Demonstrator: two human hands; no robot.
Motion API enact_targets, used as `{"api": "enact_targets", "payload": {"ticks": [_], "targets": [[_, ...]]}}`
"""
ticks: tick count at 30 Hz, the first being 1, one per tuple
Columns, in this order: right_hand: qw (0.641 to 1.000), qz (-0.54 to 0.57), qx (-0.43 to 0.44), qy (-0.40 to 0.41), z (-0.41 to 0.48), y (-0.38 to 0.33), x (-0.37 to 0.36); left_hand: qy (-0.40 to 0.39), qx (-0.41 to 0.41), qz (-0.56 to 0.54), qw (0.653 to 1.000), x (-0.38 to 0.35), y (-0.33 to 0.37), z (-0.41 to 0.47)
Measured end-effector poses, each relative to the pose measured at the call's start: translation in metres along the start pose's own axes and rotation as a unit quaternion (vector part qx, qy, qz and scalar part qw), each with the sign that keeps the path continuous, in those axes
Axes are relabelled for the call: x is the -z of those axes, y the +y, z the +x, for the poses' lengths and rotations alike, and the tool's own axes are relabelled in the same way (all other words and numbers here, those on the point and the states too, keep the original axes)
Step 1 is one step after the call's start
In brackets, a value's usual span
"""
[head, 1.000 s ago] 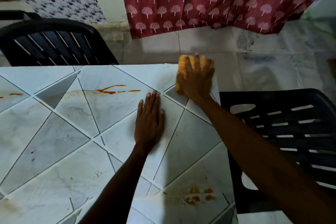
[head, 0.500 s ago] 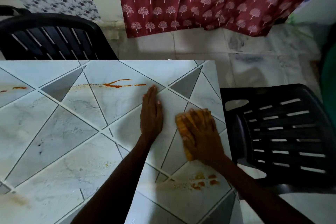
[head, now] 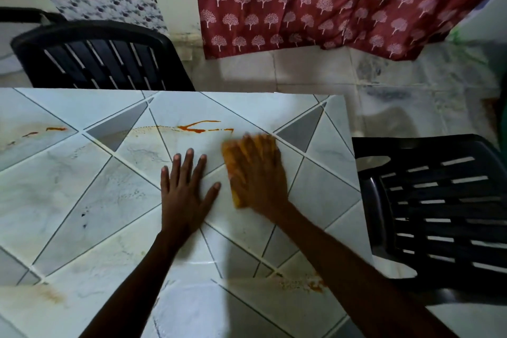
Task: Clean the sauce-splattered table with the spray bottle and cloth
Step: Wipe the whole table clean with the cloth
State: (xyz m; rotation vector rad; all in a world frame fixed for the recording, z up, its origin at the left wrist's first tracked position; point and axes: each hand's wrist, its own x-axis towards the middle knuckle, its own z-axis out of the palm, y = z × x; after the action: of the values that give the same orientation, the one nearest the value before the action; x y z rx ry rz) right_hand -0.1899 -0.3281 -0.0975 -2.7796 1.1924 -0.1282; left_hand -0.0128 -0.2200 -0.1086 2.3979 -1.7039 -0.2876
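Tiled table [head: 82, 186], pale with grey triangles: the right hand [head: 258, 175] lies flat, fingers straight, pressing the orange cloth [head: 229, 155] down towards the far right corner. Just left, the left hand [head: 186, 195] rests flat, fingers spread, holding nothing. A red sauce streak [head: 204, 127] lies just beyond the cloth, and a smear [head: 304, 284] sits nearer. A black chair [head: 104, 57] stands beyond the far edge.

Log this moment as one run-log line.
phase: wiping | right hand: flat on yellow cloth | left hand: flat on table | red sauce streak: just beyond cloth | orange smear: near edge | spray bottle: not in view
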Motion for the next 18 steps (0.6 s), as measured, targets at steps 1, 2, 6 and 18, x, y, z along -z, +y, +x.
{"api": "enact_targets", "payload": {"ticks": [1,2,6,18], "targets": [[1.000,0.004,0.018,-0.011,-0.026,0.001,-0.002,0.003,0.001,0.002,1.000,0.000,0.002,-0.001],[0.999,0.007,0.033,-0.021,-0.052,0.009,-0.002,0.007,0.005,-0.001,1.000,0.000,0.004,-0.002],[0.996,-0.009,0.031,-0.083,-0.113,0.073,0.012,0.014,0.010,-0.010,1.000,0.002,0.004,-0.002],[0.980,-0.011,-0.201,0.003,0.134,0.049,0.001,0.030,0.015,-0.045,0.998,0.002,0.001,0.001]]}}
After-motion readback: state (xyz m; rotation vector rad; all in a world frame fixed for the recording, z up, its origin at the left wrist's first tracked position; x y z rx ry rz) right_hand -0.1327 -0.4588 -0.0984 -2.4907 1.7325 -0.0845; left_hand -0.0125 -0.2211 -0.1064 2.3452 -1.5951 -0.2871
